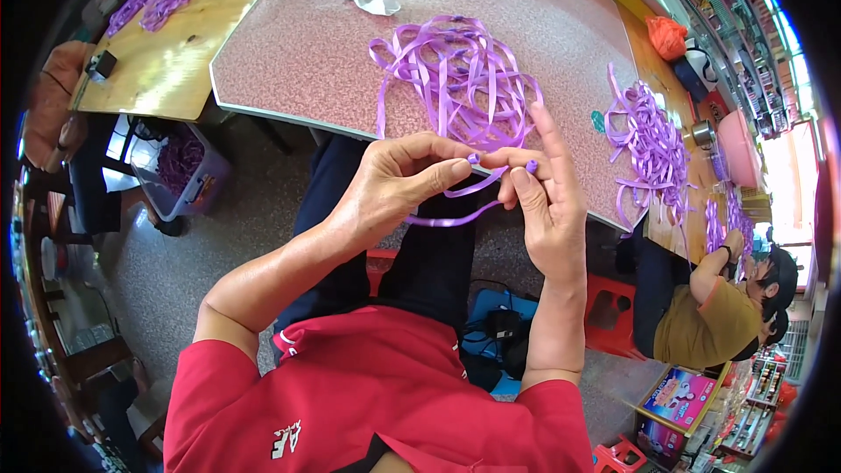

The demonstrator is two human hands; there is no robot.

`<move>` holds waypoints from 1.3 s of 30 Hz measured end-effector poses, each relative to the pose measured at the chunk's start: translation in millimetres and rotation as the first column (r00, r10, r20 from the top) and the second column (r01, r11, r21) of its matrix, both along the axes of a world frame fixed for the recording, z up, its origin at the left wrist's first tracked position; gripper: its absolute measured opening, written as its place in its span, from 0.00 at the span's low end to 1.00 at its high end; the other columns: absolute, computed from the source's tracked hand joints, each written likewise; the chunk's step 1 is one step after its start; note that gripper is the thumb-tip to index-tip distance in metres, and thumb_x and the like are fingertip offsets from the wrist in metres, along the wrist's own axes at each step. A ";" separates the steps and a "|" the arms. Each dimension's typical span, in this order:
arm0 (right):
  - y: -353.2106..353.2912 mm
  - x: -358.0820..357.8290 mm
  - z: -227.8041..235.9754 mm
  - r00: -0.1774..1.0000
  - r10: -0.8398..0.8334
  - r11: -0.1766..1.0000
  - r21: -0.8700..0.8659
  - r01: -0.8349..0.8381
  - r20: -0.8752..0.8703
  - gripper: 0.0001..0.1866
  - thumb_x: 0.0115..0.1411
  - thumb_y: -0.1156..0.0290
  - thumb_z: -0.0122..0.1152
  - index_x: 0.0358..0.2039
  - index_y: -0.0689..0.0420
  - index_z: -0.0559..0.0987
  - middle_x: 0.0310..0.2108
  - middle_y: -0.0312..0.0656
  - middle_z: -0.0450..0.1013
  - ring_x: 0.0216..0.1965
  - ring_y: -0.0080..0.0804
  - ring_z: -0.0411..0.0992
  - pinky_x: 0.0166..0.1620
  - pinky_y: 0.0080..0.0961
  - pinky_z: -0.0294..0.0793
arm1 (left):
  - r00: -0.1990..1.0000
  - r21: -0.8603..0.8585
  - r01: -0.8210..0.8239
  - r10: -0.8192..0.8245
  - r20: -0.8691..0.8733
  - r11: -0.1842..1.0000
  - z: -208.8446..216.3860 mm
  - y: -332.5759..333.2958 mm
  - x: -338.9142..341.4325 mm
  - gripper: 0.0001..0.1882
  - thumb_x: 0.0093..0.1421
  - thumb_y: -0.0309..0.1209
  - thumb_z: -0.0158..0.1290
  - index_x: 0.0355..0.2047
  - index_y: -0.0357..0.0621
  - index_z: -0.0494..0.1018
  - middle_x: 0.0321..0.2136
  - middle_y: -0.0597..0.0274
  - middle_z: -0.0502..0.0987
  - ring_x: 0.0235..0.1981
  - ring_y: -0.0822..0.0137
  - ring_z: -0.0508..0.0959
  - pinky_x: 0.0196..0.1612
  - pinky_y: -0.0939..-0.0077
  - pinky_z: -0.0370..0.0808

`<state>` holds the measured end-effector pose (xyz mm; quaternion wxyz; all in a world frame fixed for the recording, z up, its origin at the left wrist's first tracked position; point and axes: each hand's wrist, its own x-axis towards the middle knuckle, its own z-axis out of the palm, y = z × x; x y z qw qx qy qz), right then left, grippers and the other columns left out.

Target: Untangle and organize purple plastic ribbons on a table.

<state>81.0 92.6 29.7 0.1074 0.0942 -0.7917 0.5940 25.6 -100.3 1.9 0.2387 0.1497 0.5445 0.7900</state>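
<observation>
A purple ribbon [451, 222] hangs in a loop between my hands, just off the table's near edge. My left hand [394, 182] pinches it by a small folded purple end between thumb and forefinger. In my right hand [554, 210] a second small purple bit of the ribbon sits at the thumb tip, with one finger stretched upward. The two hands nearly meet at the fingertips. Just beyond them, a loose heap of purple ribbons [447, 79] lies on the pink speckled table [289, 61], with several small folded knobs among the strands.
Crumpled white plastic [370, 0] lies farther back. Another purple ribbon heap [648, 144] spills over the right edge, near a seated person [714, 320] handling ribbons. At left stand a wooden table [175, 61] and a plastic bin [197, 184]. A red stool [609, 315] stands at right.
</observation>
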 end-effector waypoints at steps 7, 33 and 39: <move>-0.1 4.9 1.4 0.998 -0.019 0.977 0.213 0.031 -0.058 0.34 0.65 0.82 0.52 0.70 0.56 0.53 0.41 0.43 0.80 0.27 0.20 0.73 0.32 0.19 0.73 | 0.998 0.028 0.000 -0.001 0.058 1.000 -3.2 1.6 0.7 0.08 0.63 0.29 0.60 0.41 0.41 0.79 0.34 0.73 0.78 0.33 0.83 0.71 0.36 0.87 0.66; 7.4 1.0 8.9 0.991 0.093 0.847 0.530 -0.030 -0.092 0.29 0.54 0.87 0.59 0.59 0.57 0.73 0.37 0.50 0.78 0.32 0.38 0.79 0.35 0.31 0.78 | 0.997 0.165 0.044 -0.032 -0.074 0.985 -21.5 22.5 12.1 0.07 0.63 0.26 0.58 0.40 0.39 0.81 0.42 0.65 0.77 0.37 0.78 0.73 0.37 0.82 0.70; 6.0 7.2 6.6 0.991 -0.001 0.940 0.337 0.047 -0.135 0.18 0.61 0.83 0.59 0.53 0.65 0.77 0.37 0.42 0.77 0.40 0.23 0.77 0.43 0.20 0.76 | 0.999 0.192 0.034 -0.031 -0.018 0.981 -20.3 21.0 8.7 0.07 0.62 0.27 0.58 0.39 0.40 0.82 0.46 0.63 0.78 0.35 0.80 0.72 0.35 0.83 0.69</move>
